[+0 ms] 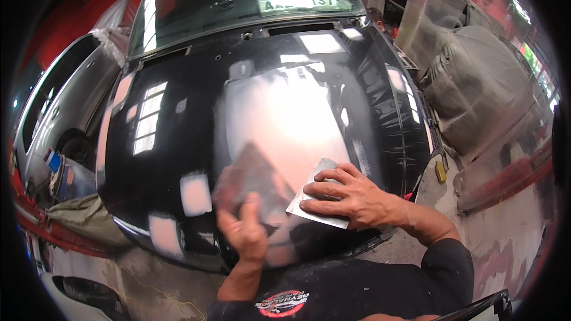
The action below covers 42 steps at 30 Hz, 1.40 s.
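Observation:
My left hand (242,235), blurred by motion, is over the front of a black car hood (160,166) with its thumb up. It grips a dark grey-red sheet (256,172), smeared by the movement, that looks like sandpaper. My right hand (351,196) curls its fingers over a light grey folded sheet (321,219), apparently sandpaper with its pale side up. Under and beyond both sheets, a large pale pinkish primer patch (285,113) covers the middle of the hood. Smaller primer patches (195,194) are dotted along the left side.
The windshield (208,6) rises at the far end. A silver car door (71,95) is at the left, near crumpled tan cloth (89,220). Plastic sheeting (476,83) drapes a bulky shape at the right. A yellow block (441,171) sits beside the hood, and a thin yellow cord (160,294) crosses the floor.

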Each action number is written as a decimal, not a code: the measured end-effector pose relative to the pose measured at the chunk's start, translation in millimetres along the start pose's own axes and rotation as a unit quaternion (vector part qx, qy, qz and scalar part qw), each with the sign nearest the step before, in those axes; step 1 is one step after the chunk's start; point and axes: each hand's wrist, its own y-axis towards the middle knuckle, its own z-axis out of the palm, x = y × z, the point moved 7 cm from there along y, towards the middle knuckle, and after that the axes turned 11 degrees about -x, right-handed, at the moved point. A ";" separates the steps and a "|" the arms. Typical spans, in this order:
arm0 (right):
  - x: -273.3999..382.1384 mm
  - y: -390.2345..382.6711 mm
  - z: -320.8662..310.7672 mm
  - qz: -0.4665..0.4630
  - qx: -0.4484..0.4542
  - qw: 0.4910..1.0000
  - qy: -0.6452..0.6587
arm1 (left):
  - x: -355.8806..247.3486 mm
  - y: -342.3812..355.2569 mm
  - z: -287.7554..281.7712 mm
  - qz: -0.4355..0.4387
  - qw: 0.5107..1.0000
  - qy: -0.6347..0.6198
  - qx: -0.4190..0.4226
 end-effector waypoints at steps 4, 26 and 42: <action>-127.8 14.4 -25.2 0.174 -0.028 0.984 0.029 | -14.4 10.5 -84.9 0.032 0.940 -0.058 -0.335; -252.6 62.5 27.5 0.227 0.028 0.945 -0.233 | 37.8 -7.2 -149.7 -0.086 0.969 -0.090 -0.216; -341.3 112.8 43.6 0.292 0.097 0.931 -0.195 | 32.7 -35.0 -158.7 -0.103 0.970 -0.050 -0.215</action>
